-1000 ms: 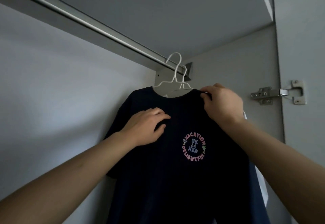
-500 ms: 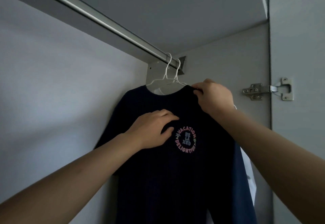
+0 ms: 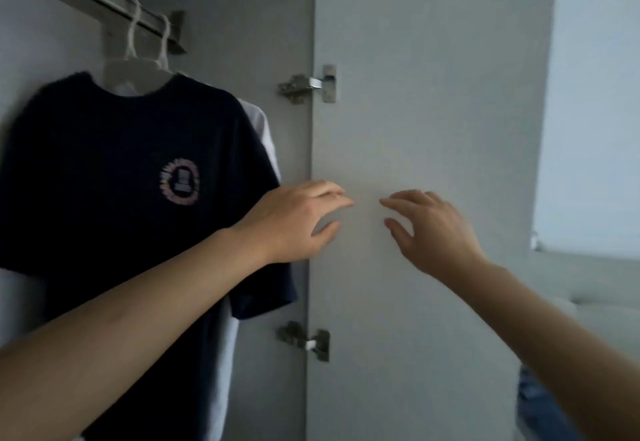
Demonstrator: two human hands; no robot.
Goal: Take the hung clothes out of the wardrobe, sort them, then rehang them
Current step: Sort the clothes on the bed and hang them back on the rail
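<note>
Wardrobe door (image 3: 433,94) open, pale wall (image 3: 595,94) beyond, possibly blurred

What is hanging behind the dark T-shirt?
A white garment on its own hanger hangs behind the dark T-shirt. Only its right edge shows; the rest is covered.

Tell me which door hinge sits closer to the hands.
The upper hinge, level with the navy T-shirt's shoulder, looks slightly nearer both hands than the lower hinge, which sits below them.

Dim, motion-blurred wardrobe interior; pale daylight from the window (image 3: 595,94) at right
</note>
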